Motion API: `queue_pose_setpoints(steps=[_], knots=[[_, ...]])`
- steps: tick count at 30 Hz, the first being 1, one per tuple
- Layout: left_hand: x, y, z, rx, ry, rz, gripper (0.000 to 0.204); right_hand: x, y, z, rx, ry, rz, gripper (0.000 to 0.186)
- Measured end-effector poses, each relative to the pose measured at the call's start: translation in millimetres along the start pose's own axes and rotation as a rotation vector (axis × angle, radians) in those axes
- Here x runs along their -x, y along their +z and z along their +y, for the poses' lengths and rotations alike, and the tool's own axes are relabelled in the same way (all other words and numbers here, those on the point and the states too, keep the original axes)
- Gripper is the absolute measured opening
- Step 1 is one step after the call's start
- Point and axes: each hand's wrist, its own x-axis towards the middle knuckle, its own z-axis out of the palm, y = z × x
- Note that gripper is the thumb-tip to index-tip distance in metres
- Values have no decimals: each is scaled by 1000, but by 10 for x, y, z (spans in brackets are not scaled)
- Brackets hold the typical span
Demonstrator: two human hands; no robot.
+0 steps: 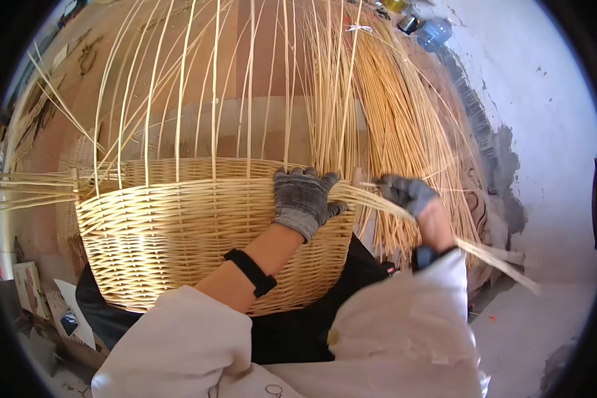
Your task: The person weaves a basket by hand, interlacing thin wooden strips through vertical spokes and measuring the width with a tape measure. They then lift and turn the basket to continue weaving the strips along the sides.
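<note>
A pale wicker basket [199, 219] rests on its side against my lap, its tall upright stakes [215, 99] rising past the rim. My left hand [304, 199], in a grey knit glove, grips the woven edge, fingers over the top and thumb out to the right. Several pale willow rods [371, 199] run from that edge to the right, passing beneath my right wrist. Just beyond the basket's right end is my gloved right hand [410, 194], slightly blurred. Its bent fingers are closed around a thin rod near the corner; the fingertips are partly hidden.
A large bundle of loose rods [391, 113] lies on the floor beyond the basket. Along the right runs a pale wall [537, 132], with a clear blue plastic jug [434, 33] at its far end. Rod ends [30, 192] jut out left of the basket.
</note>
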Motion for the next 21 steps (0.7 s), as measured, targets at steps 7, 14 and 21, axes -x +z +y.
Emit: queue_pose_setpoints(steps=[7,14,21], knots=[[-150,390,752,190,296,618,21,1081,-144,-90,488,-582,-302,17],[-226,281,795,299,317,152,17,50,576,-160,1160,-735,-807,21],[140,28,-376,1826,-497,234,22,-93,457,33,1179,-640,-558,26]])
